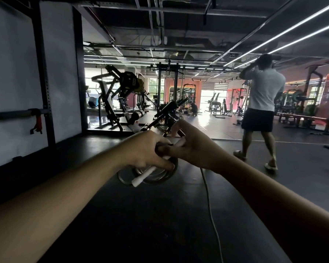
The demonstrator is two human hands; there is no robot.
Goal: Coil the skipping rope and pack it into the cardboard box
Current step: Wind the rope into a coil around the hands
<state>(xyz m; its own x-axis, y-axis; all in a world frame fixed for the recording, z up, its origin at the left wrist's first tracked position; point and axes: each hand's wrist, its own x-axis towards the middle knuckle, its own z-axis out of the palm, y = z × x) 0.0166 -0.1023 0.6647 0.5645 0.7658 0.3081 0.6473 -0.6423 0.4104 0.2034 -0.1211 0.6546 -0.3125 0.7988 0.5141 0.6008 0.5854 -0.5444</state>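
Both hands met out front: the left hand (146,149) gripped the white handles (144,176), the right hand (190,147) pinched near them. Most of the rope (210,202) trailed loose across the floor (159,215), so coiling looked barely begun. No cardboard box was visible.

The rope (210,202) is thin and pale. It hangs down from under the right hand (194,149) and runs in a long, loose line over the dark floor toward the bottom edge. The handles (143,176) are white and shaped like sticks. They are tilted, with the low end down to the left. The left hand (148,150) grips them in the middle, and the right hand pinches the top end. No box can be seen.
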